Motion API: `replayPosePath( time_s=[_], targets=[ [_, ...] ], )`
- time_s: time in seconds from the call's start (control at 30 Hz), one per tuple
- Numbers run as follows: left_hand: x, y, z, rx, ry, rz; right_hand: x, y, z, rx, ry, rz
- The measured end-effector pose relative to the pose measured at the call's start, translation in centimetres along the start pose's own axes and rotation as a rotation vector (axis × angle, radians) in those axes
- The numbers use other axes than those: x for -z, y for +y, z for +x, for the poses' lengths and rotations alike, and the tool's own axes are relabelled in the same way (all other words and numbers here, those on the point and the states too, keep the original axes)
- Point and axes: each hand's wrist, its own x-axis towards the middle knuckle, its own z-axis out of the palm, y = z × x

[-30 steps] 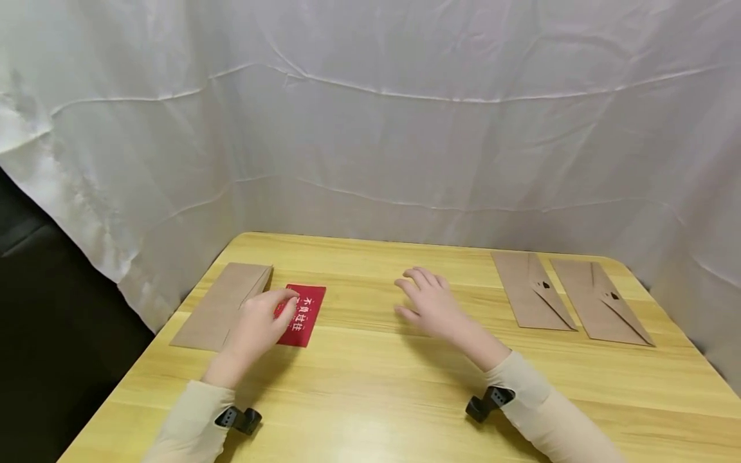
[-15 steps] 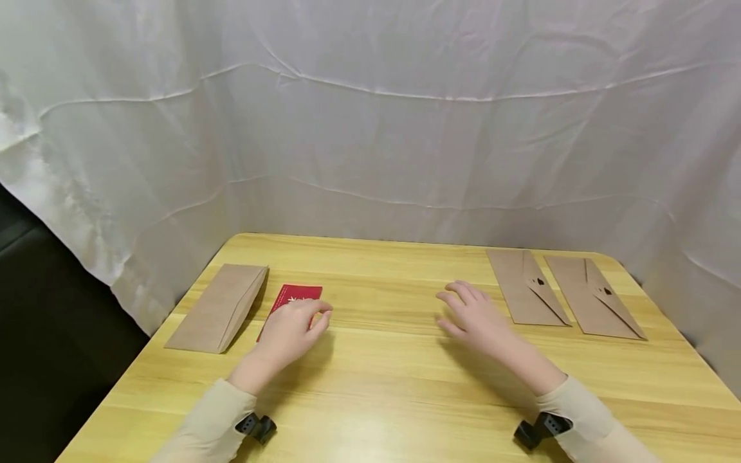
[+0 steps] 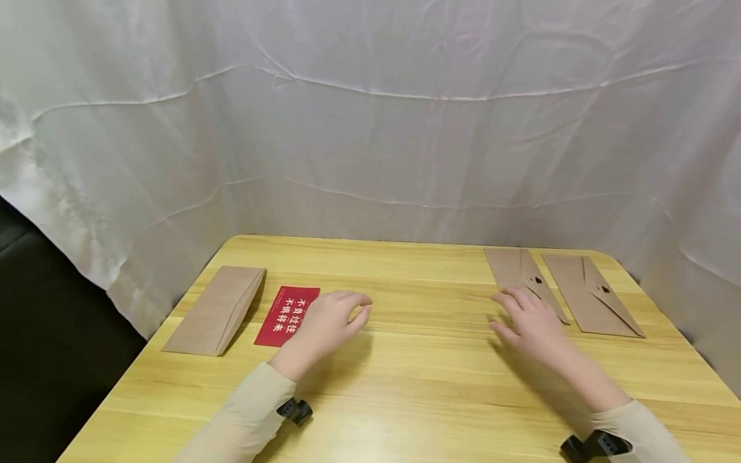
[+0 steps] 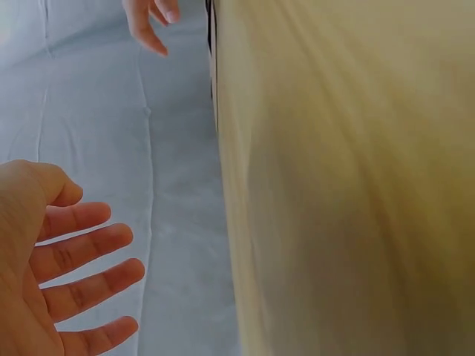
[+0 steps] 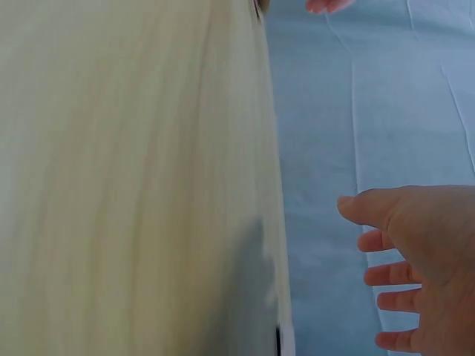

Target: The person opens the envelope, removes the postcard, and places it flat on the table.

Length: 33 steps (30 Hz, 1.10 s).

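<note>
My left hand [image 3: 327, 321] hovers over the table just right of a red card [image 3: 282, 319] printed with white characters, hiding part of its right side. In the left wrist view the fingers of this hand [image 4: 63, 259] are spread loosely with nothing held. My right hand [image 3: 534, 325] is above the table, in front of a brown paper envelope [image 3: 502, 263] whose lower part it covers. Its fingers [image 5: 393, 274] look extended and hold nothing in the right wrist view. Another brown envelope [image 3: 590, 302] with a small dark mark lies further right.
At the left of the wooden table [image 3: 405, 399] lies one more brown envelope [image 3: 211, 308], its right edge slightly raised. A pale cloth curtain [image 3: 370, 141] hangs behind the table. Something black [image 3: 52, 308] stands beyond the left edge.
Both hands have moved to the right: the left from beside the left envelope across the red card, the right from mid-table to the envelopes at the right. The card and envelopes stay on the table.
</note>
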Motion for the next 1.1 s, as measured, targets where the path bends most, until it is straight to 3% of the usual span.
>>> replayPosePath(
  time_s=[0.1,0.23,0.53,0.77,0.93,1.1],
  targets=[
    [-0.7,0.7,1.1,-0.041,0.005,0.001,0.4,1.4,-0.4,-0.004,0.012,0.0],
    [-1.5,1.6,2.4,-0.082,0.016,0.025,0.6,2.9,-0.5,-0.039,-0.034,0.004],
    [-3.3,3.8,5.3,-0.123,-0.031,0.026,0.3,5.2,-1.0,-0.102,-0.156,0.012],
    [-4.9,5.7,7.5,-0.151,-0.057,0.048,-0.4,7.5,-1.6,-0.079,-0.203,0.02],
    [-6.0,7.3,8.8,-0.13,-0.122,0.034,-0.1,8.0,-2.0,-0.185,-0.322,0.043],
    [-7.2,8.9,9.9,-0.11,-0.247,0.054,0.0,8.2,-2.3,-0.252,-0.407,0.072]
  ],
)
